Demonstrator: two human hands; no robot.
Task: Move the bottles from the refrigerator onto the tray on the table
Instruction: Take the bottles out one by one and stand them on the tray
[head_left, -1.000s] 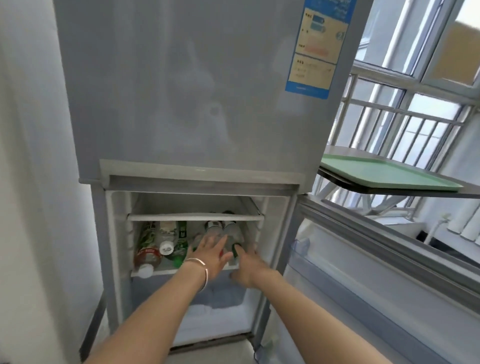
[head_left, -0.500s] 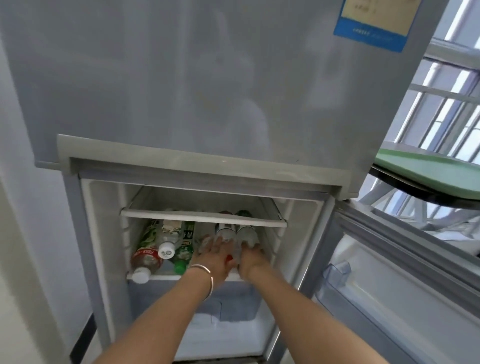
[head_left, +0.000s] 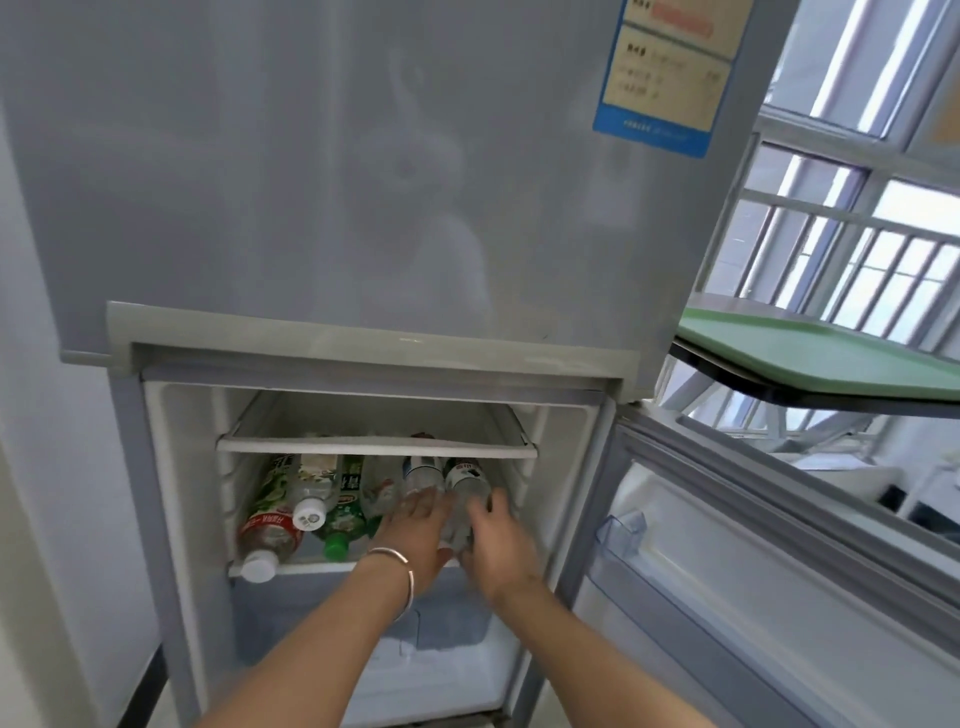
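Several bottles lie on their sides on the lower shelf (head_left: 311, 567) of the open refrigerator. My left hand (head_left: 415, 535), with a silver bracelet on the wrist, lies over the neck end of a clear bottle with a blue label (head_left: 421, 470), its fingers curled on it. My right hand (head_left: 501, 540) wraps the right side of the rightmost clear bottle, which has a black and white label (head_left: 467, 475). Further left lie a red-labelled bottle (head_left: 267, 535), a white-capped bottle (head_left: 311, 499) and a green bottle (head_left: 345, 514). The green tray (head_left: 831, 358) sits on the table at the right.
The refrigerator's lower door (head_left: 753, 597) stands open to the right, below the table edge (head_left: 779, 397). An upper shelf (head_left: 374, 446) hangs just above the bottles. The closed upper door (head_left: 363, 182) fills the top. A wall is on the left, a barred window on the right.
Both hands have reached deeper onto the shelf and closed on the two rightmost bottles. The view has shifted closer and lower toward the compartment.
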